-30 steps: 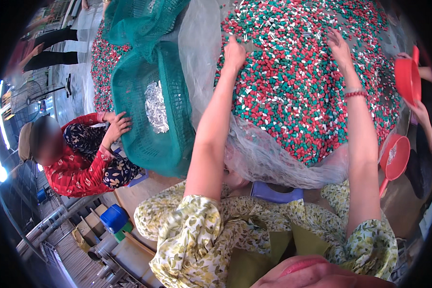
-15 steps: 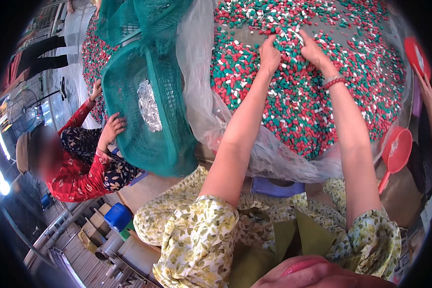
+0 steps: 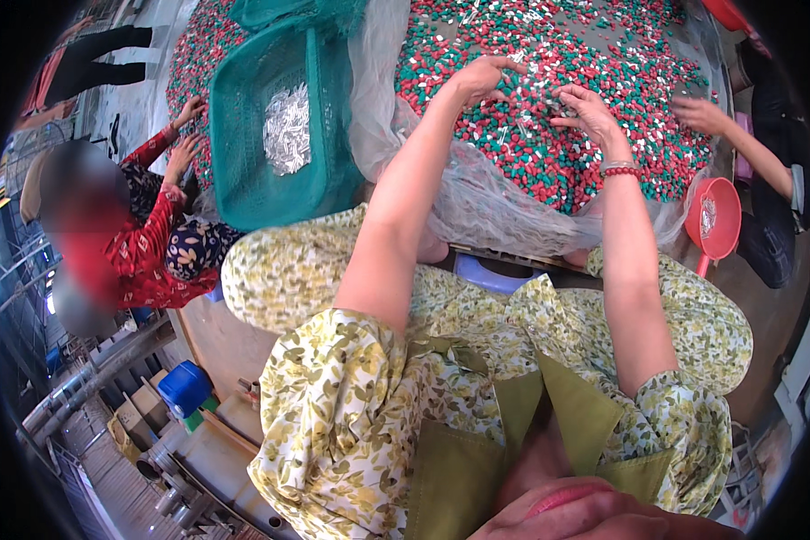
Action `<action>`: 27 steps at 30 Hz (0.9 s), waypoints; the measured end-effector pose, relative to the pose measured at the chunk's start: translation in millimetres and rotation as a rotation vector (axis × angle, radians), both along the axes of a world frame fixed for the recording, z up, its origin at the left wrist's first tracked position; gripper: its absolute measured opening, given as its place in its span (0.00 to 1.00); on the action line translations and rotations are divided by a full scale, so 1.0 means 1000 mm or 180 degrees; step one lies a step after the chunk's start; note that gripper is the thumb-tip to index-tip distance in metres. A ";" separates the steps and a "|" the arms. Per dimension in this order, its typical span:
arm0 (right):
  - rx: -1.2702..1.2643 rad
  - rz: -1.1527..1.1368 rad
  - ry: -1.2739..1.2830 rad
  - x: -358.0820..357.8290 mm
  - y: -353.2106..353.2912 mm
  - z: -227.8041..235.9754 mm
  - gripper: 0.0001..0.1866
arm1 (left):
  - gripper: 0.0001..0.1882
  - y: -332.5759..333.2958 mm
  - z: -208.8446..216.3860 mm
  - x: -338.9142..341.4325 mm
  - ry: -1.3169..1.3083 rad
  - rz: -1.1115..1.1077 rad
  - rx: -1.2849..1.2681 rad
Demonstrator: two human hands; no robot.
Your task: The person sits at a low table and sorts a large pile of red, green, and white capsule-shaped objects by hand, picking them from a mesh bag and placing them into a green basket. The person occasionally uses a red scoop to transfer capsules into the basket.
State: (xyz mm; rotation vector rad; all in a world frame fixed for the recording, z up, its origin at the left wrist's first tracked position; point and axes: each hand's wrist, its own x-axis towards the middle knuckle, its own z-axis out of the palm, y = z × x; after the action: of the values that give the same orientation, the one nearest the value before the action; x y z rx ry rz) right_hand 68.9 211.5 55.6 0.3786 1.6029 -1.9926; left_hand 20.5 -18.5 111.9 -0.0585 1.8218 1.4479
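A broad heap of small red, green and white pieces (image 3: 549,166) is spread in front of me on clear plastic sheeting. Above its middle, my left hand (image 3: 482,81) reaches in from the left, fingers stretched out toward the right. Facing it is my right hand (image 3: 589,115), with a red beaded bracelet at the wrist and its fingers apart. Both hands look open, with a gap between them. Loose pieces blur in that gap, some of them thin and white; I cannot tell whether any touch my fingertips.
Left of the heap stands a green mesh basket (image 3: 229,171) holding slim whitish pieces (image 3: 288,130). A red long-handled scoop (image 3: 722,236) lies at right. A co-worker's hand (image 3: 704,117) hovers over the heap's right side. Another co-worker in red sleeves (image 3: 157,229) sits left. A purple stool (image 3: 495,273) is before me.
My hands have come out of the pile and moved apart, fingers opening. The right co-worker's hand has gone from a red dish to over the heap. The whole view has shifted.
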 end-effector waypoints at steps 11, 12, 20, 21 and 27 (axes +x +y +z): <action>-0.0256 -0.0685 0.0240 0.027 -0.002 0.002 0.37 | 0.23 -0.004 -0.025 0.019 -0.0341 0.0458 0.0505; -0.0271 -0.0822 0.0239 0.023 0.004 -0.004 0.38 | 0.23 -0.002 -0.033 0.017 -0.0297 0.0404 0.0511; 0.0353 -0.0588 0.0186 0.021 0.000 0.007 0.39 | 0.19 -0.021 -0.050 0.051 -0.0051 0.0775 0.0063; 0.0466 -0.0513 0.0117 0.024 0.001 0.002 0.37 | 0.16 -0.017 -0.054 0.059 0.0040 0.0958 -0.0058; 0.0826 -0.0166 -0.0208 0.010 0.004 -0.019 0.22 | 0.15 -0.007 -0.068 0.082 0.1824 -0.0316 -0.2269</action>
State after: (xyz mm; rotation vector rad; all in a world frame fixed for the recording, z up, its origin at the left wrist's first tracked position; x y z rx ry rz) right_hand 79.0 215.1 36.8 0.5831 1.8311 -1.7924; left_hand 103.0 -25.6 43.7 0.1008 2.6943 0.7140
